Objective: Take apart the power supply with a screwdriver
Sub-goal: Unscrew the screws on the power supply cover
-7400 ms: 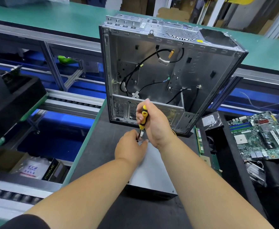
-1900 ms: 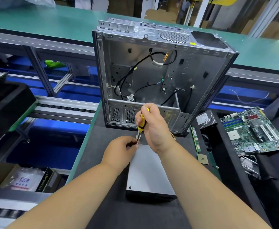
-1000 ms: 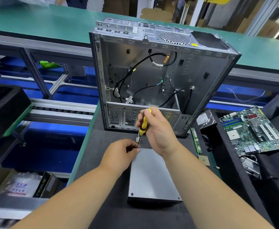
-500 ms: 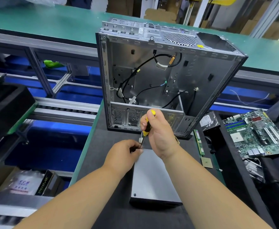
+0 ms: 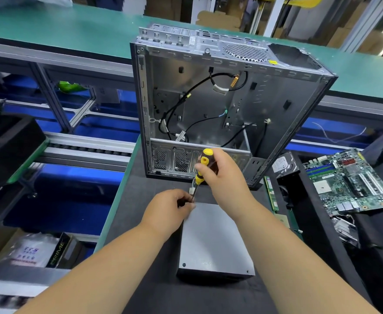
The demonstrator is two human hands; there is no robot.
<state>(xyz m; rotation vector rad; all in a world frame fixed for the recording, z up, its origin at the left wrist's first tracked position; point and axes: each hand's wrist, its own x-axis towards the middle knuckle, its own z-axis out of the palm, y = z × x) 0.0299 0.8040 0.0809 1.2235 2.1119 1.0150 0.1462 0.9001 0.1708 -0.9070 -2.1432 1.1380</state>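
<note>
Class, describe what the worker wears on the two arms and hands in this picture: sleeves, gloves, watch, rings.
Both forearms are bare to the bottom edge of the picture, with no sleeve showing. The left hand and right hand are gloveless. No watch, wristband or ring shows.

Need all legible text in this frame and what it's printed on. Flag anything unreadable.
"PRIME": side of the black box at lower left.
"T.T.S": white bag beside that box; the smaller print under it is too blurred to read.
Hard drive label: too small to read.
Circuit board markings: too small to read.
Yellow sticker on the computer case: unreadable.
Power supply: no text visible.
</note>
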